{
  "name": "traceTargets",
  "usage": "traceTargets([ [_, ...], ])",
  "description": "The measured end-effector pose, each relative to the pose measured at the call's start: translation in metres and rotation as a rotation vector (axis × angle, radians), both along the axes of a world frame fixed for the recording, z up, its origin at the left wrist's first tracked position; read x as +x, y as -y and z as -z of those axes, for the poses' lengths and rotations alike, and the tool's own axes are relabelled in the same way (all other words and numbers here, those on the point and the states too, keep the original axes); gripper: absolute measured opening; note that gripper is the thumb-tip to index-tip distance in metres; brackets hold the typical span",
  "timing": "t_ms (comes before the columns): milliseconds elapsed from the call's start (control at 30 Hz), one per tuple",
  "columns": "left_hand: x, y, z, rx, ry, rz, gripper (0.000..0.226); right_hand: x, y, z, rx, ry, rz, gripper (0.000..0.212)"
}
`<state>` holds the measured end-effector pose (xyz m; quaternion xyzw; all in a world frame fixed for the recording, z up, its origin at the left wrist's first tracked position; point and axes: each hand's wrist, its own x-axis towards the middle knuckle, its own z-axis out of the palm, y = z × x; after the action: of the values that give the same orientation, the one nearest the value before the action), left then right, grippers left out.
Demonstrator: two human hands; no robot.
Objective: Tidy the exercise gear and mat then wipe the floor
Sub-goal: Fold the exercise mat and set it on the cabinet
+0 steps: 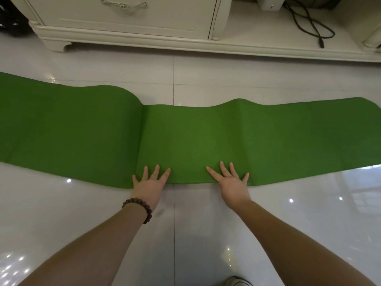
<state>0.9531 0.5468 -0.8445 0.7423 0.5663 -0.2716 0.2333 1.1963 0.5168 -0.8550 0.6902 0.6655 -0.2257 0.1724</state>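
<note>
Green mat (86, 129) spans white tiled floor (309, 213) left to right, rippled mid-length. Left hand (149, 182), beaded bracelet (140, 209) on wrist, flat with fingers spread on near edge. Right hand (232, 181) likewise flat, gripping nothing. Cream cabinet (127, 21) far.

A: What is the person wearing?

B: Both forearms are bare, with no sleeves showing up to the frame's edge. The left wrist carries a bracelet (138, 209) of round, dark brown beads strung in one loop.

A: Anything on the hands?

B: The left hand (150, 182) and the right hand (231, 180) are bare. At six o'clock, a pale shoe toe (237, 281) peeks in.
</note>
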Motion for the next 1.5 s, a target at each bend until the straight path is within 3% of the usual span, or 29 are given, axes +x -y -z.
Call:
traceTargets([
  [200, -0.012, 0.029, -0.003, 0.015, -0.008, 0.000, 0.105, -0.011, 0.026, -0.012, 0.001, 0.014, -0.037, 0.099],
  [300, -0.008, 0.037, 0.003, 0.086, -0.004, 0.003, 0.080, -0.007, 0.031, -0.012, 0.001, -0.030, -0.059, 0.073],
  [367, 0.004, 0.038, 0.005, 0.135, 0.042, 0.027, 0.068, -0.001, 0.036, -0.009, 0.145, -0.067, -0.067, 0.055],
  [467, 0.036, 0.031, 0.005, 0.149, 0.119, 0.100, 0.073, 0.017, 0.036, -0.005, 0.364, -0.068, 0.013, 0.058],
  [567, 0.075, 0.017, 0.004, 0.140, 0.190, 0.168, 0.074, 0.051, 0.028, 0.001, 0.304, -0.026, 0.078, 0.062],
  [733, 0.144, -0.013, 0.006, 0.117, 0.213, 0.262, 0.078, 0.103, 0.022, 0.006, 0.149, -0.084, -0.055, 0.058],
  [833, 0.181, -0.029, 0.009, 0.089, 0.190, 0.260, 0.092, 0.135, 0.019, 0.005, 0.241, -0.219, 0.206, 0.060],
  [1000, 0.210, -0.033, 0.028, 0.031, 0.083, 0.218, 0.114, 0.226, 0.022, 0.005, 0.231, -0.026, 0.651, 0.065],
  [1133, 0.214, -0.034, 0.034, 0.000, 0.037, 0.209, 0.132, 0.267, 0.017, 0.007, 0.220, -0.125, 1.119, 0.089],
  [1233, 0.216, -0.035, 0.033, -0.023, 0.013, 0.216, 0.136, 0.273, 0.004, 0.008, 0.321, -0.241, 1.415, 0.104],
  [1300, 0.217, -0.036, 0.031, -0.034, 0.001, 0.217, 0.138, 0.273, -0.005, 0.007, 0.410, -0.303, 1.570, 0.099],
  [1400, 0.218, -0.036, 0.030, -0.039, -0.004, 0.217, 0.139, 0.282, -0.007, 0.001, 0.488, -0.499, 1.856, 0.074],
  [1500, 0.218, -0.035, 0.029, -0.038, -0.002, 0.219, 0.139, 0.293, 0.004, -0.006, 0.424, -0.633, 1.914, 0.048],
])
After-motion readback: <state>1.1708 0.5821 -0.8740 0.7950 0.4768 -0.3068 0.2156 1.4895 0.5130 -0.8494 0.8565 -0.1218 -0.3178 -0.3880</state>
